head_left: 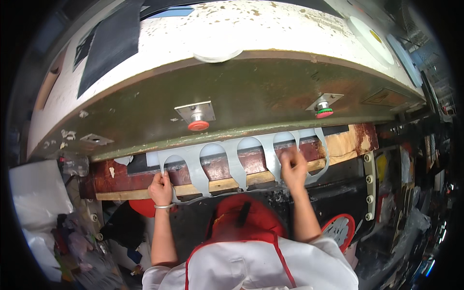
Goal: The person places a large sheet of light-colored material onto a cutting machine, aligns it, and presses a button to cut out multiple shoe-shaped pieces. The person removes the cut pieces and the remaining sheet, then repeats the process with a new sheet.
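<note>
Left hand (161,189) pinches the left end of a pale grey cut-out sheet (233,162), fingers closed on its edge. The sheet, with a row of arched openings, lies along the wooden cutting board (140,194) under the green press head (241,96). Right hand (293,166) grips the sheet near its right end. Red button (198,125) left, green-ringed button (324,113) right.

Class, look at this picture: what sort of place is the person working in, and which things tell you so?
Probably a factory or workshop. A big worn press machine has a red push button on its front, and both hands hold a pale cut-out sheet on its bed.
</note>
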